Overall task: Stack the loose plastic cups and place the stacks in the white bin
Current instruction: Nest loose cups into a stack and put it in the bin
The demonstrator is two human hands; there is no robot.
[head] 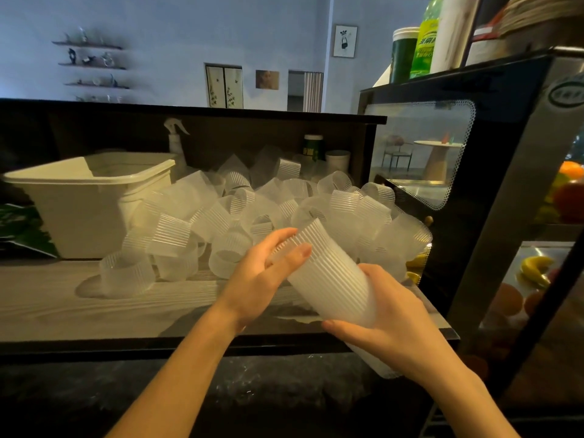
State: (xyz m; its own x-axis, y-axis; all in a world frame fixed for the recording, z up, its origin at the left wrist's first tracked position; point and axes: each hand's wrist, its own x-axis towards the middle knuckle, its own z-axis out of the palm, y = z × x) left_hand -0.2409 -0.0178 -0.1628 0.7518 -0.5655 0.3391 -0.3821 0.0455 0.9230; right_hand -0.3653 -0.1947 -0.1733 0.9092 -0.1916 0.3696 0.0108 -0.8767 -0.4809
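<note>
A stack of ribbed, translucent plastic cups (331, 279) lies tilted in front of me, its upper end pointing up and to the left. My right hand (395, 324) grips its lower part from the right, with the stack's bottom end poking out below the palm. My left hand (268, 273) holds the upper end, thumb and fingers curled round the top cup. Behind them, a big pile of loose cups (240, 213) covers the wooden counter. The white bin (79, 200) stands at the left on the counter, its inside mostly hidden from view.
A glass-fronted fridge (458, 172) with fruit stands close on the right. A spray bottle (175, 137) and jars (313, 147) sit at the back under a dark shelf. Bare wooden counter (47, 298) shows at the front left, with a dark edge below it.
</note>
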